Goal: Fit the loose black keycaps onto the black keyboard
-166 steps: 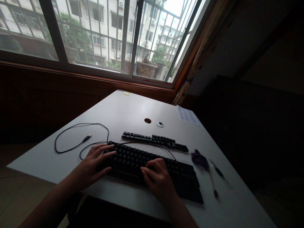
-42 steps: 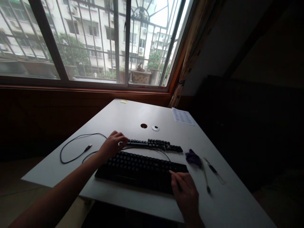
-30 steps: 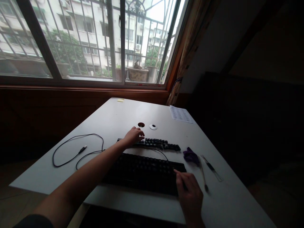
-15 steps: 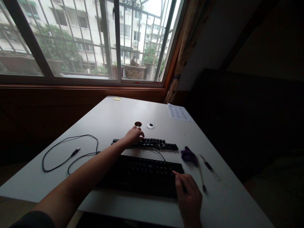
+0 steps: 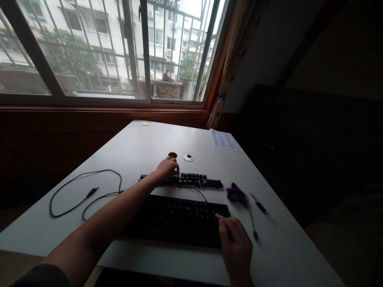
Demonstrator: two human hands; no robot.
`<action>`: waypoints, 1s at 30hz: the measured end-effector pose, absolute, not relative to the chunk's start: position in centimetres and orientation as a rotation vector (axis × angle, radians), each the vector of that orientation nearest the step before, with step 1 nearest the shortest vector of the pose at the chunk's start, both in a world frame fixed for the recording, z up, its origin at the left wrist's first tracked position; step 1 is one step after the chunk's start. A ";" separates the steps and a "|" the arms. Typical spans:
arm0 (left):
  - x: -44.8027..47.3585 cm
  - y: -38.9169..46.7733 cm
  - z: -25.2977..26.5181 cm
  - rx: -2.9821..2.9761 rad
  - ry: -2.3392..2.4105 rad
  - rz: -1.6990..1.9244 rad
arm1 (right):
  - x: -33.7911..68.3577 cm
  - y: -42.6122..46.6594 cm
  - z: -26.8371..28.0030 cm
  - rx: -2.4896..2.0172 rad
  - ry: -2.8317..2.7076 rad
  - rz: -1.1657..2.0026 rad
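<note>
A black keyboard (image 5: 176, 221) lies across the near part of the white table, its front in deep shadow. Behind it, loose black keycaps (image 5: 212, 183) are laid out in rows. My left hand (image 5: 167, 167) reaches over the keyboard, fingers bent down and drawn together at the keycap rows; whatever is between the fingertips is hidden. At the keyboard's right end is my right hand (image 5: 236, 243), with thumb and forefinger pinched together over the keys and the other fingers curled. I cannot make out what it grips.
The keyboard's cable (image 5: 86, 171) loops on the left. On the right lie a purple cloth (image 5: 237, 194), a thin brush (image 5: 251, 217) and a wire-ended tool (image 5: 263, 209). A table hole (image 5: 172, 154), white cover (image 5: 188, 158), printed sheet (image 5: 224, 140) and yellow note (image 5: 146, 123) are farther back.
The fingers of my left hand have bent and closed together more over the keycaps. My right hand stays at the keyboard's right end. The whole view has shifted slightly.
</note>
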State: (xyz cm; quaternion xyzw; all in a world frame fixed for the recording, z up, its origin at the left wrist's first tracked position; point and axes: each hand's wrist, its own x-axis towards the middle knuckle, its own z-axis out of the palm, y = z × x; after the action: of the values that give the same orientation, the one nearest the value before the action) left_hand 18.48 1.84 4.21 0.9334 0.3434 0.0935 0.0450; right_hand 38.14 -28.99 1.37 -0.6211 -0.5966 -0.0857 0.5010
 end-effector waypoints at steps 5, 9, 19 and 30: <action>18.1 2.0 4.5 2.841 1.029 0.333 | 38.0 -28.8 1.8 -1.495 -1.436 -0.224; 17.1 1.7 5.4 2.800 1.040 0.451 | 38.0 -28.8 1.7 -1.492 -1.439 -0.232; 10.9 -7.2 7.4 2.722 0.838 0.678 | 37.9 -28.8 1.5 -1.494 -1.445 -0.223; 8.6 -15.1 4.6 2.700 0.767 0.576 | 37.8 -28.8 1.6 -1.487 -1.490 -0.232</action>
State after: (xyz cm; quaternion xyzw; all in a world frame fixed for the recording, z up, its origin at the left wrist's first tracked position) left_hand 8.64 -15.10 4.62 0.9333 0.2653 0.1990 0.1376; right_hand 37.80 -28.80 1.64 -0.6122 -0.6133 -0.0957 0.4898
